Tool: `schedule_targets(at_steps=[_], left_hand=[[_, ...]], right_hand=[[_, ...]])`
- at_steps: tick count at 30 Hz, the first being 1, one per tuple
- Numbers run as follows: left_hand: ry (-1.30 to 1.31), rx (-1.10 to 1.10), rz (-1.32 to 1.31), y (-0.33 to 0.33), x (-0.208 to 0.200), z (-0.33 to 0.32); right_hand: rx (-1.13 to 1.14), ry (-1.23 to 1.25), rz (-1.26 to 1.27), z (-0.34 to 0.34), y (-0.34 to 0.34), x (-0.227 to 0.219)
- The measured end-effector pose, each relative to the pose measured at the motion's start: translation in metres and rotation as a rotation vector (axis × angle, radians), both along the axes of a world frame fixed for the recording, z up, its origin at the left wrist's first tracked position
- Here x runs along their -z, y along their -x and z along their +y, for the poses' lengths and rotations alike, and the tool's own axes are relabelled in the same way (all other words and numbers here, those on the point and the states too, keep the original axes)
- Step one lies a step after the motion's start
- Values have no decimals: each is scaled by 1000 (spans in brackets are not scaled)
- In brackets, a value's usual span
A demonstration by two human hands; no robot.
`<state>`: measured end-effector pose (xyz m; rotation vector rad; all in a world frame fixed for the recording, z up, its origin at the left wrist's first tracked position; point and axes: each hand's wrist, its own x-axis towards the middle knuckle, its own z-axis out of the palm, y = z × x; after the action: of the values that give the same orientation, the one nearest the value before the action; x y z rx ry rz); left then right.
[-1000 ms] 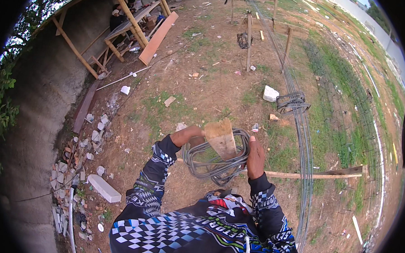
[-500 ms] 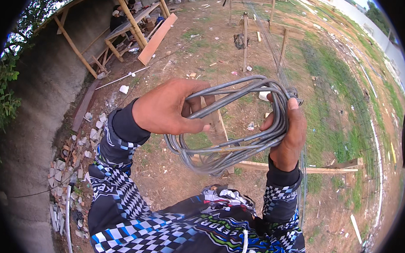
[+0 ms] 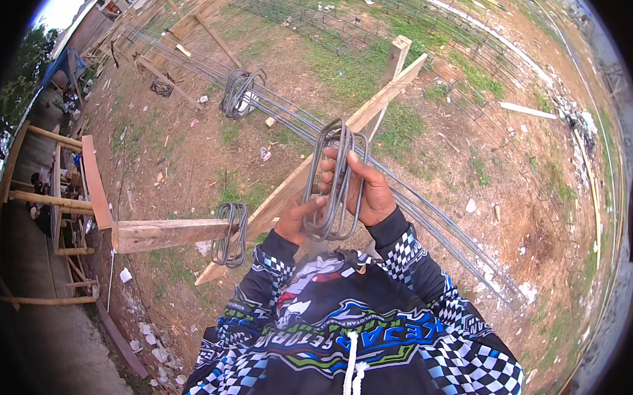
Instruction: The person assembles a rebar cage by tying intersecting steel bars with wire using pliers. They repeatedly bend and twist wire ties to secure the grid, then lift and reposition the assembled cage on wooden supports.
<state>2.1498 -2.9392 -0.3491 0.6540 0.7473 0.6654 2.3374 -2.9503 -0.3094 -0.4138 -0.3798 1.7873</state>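
Note:
A bundle of bent steel rebar stirrups [image 3: 343, 177], long rectangular loops with rounded corners, stands upright between my hands in front of my chest. My right hand [image 3: 374, 196] is closed around its right side, thumb in front and fingers reaching through the loops. Lower on the left side, my left hand [image 3: 298, 219] grips the loops, its fingers partly hidden by the steel. A second stirrup bundle [image 3: 230, 244] hangs around the end of a wooden beam [image 3: 170, 233] to the left. Farther off, another stirrup bundle [image 3: 234, 98] sits around long rebar rods [image 3: 285, 115].
A slanting wooden board [image 3: 281, 196] and post [image 3: 393, 63] support the rods just beyond my hands. The rods run diagonally across the dirt ground. At left, a timber shelter [image 3: 55, 200] stands over concrete, with rubble [image 3: 151, 342] beside it. Grass and a rebar mesh lie beyond.
My view has swung right, so the shelter now lies at the far left. The stirrup bundle has gone from sideways to upright and closer to my body, with my hands nearer together.

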Motion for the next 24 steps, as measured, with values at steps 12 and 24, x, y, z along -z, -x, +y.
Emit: schedule_targets(at_steps=[12,24], left_hand=[[71,931,-210,-205,45,-44],[-104,1201,268,-229,87,-55]], right_hand=[[537,428,-351,-174,-153,5],[1070,853,-527,-466,-290,-18]])
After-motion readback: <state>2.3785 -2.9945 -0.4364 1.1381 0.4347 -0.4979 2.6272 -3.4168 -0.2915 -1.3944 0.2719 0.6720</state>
